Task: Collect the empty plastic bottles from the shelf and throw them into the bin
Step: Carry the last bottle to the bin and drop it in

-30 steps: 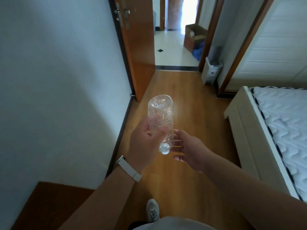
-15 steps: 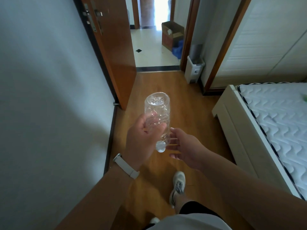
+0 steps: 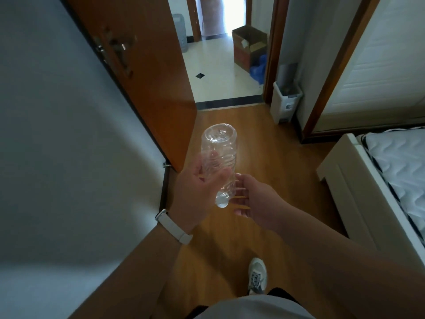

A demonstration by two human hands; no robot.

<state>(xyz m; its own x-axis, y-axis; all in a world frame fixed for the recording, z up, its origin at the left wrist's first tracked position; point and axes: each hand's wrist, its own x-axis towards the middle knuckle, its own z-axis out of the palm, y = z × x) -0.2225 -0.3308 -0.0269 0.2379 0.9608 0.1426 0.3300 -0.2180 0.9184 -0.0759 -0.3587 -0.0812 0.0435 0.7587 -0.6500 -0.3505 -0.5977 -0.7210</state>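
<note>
1. The left hand holds the bottle around its middle, with fingers and thumb curled round it. The bottle is see-through and looks empty. Its bottom points up and away, and its cap points back at the person.
2. The right hand is open with its fingers spread, just beside the cap end. I cannot tell if it touches the bottle.
3. The hold is the same as a second ago. The person has walked on, so the door and the bin look closer now.
4. The bin stands at the far right corner of the wooden floor, beside the doorway. Its top looks open.
5. A shoe is on the near edge of the floor. The bed runs along the right edge.
6. I think this is the carrying part. The bottle is not in the bin yet, and the bin is still well ahead.
</note>
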